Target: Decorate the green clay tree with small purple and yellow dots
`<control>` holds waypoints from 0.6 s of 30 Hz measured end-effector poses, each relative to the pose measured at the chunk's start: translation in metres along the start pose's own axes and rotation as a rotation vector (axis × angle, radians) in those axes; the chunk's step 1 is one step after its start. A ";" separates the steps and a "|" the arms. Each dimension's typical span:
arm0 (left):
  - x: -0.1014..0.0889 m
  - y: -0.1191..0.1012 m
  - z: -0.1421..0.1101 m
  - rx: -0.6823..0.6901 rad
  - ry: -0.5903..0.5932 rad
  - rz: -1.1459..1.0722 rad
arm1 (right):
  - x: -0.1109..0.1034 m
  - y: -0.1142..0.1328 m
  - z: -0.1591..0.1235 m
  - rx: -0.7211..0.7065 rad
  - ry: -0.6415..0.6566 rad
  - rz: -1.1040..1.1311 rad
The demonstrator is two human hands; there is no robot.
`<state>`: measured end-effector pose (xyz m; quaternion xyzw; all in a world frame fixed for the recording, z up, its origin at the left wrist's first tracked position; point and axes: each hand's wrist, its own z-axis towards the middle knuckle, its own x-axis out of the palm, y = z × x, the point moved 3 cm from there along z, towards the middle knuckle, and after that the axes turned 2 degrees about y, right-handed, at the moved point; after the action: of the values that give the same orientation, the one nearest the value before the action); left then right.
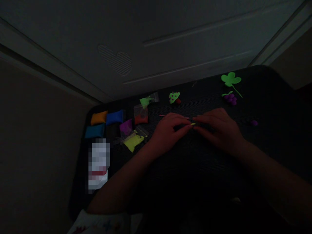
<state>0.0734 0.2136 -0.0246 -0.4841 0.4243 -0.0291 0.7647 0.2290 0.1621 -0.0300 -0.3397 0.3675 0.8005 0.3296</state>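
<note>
A small sliver of yellow modelling clay [193, 123] sticks out from the pinched thumb and fingers of my left hand [169, 130]. Facing it, my right hand [220, 130] has thumb and fingers apart, their tips just beside the sliver; whether they touch it is unclear. A thin pink stick-like tool [162, 115] lies on the dark table, partly behind my left hand. Beyond my hands is a clay mushroom [174, 97] with a green dotted cap and a red stem. A purple clay lump [253, 123] rests right of my right hand.
On the table [170, 178], a green clay clover [231, 79] and purple clay grapes [230, 98] lie back right. At left are several clay packets, including yellow [133, 142], red [141, 119], blue [115, 117] and orange [99, 117], plus a blurred white packet [98, 162]. A pale panel [182, 55] stands behind.
</note>
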 end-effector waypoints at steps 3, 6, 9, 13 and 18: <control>0.000 0.000 0.000 0.027 0.011 0.003 | 0.002 -0.001 -0.001 -0.045 0.008 0.005; 0.001 0.002 0.000 0.035 0.013 0.000 | 0.003 -0.002 -0.001 -0.056 0.016 0.015; 0.002 0.004 -0.001 0.023 0.013 -0.009 | 0.003 -0.001 -0.001 -0.053 0.015 0.017; 0.002 0.004 0.000 0.001 0.040 -0.025 | 0.004 -0.001 -0.002 -0.031 0.037 0.034; 0.001 0.003 0.000 -0.021 0.044 -0.031 | 0.004 -0.002 -0.001 -0.011 0.089 0.038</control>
<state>0.0731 0.2148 -0.0281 -0.4978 0.4335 -0.0473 0.7497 0.2283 0.1631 -0.0344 -0.3697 0.3837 0.7929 0.2956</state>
